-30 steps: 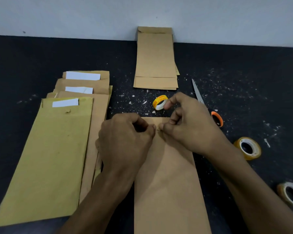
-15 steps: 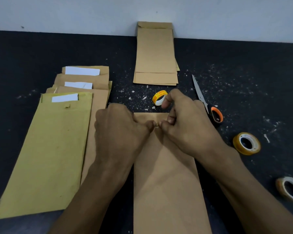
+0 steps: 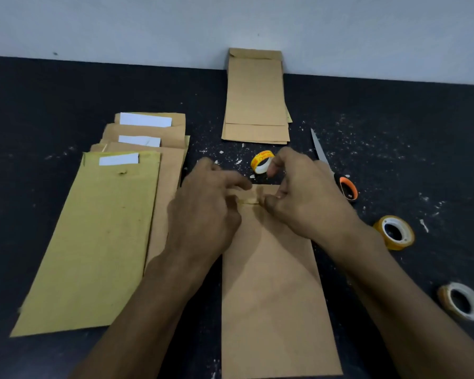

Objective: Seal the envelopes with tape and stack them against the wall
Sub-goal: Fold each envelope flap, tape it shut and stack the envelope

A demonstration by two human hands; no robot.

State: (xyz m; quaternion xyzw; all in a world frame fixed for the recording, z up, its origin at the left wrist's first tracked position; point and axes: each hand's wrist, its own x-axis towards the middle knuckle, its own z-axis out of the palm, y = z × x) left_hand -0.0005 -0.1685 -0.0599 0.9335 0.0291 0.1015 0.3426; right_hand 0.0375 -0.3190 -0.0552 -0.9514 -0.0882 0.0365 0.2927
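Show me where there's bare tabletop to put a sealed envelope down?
Bare tabletop along the wall left of the sealed stack, and right of it, above the scissors. Crowded: around both hands and the small tape roll.

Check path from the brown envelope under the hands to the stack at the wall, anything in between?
Yes. The small yellow tape roll lies on the black table between the brown paper envelope and the stack of brown envelopes against the wall. Grey scissors with an orange handle lie just right of that line.
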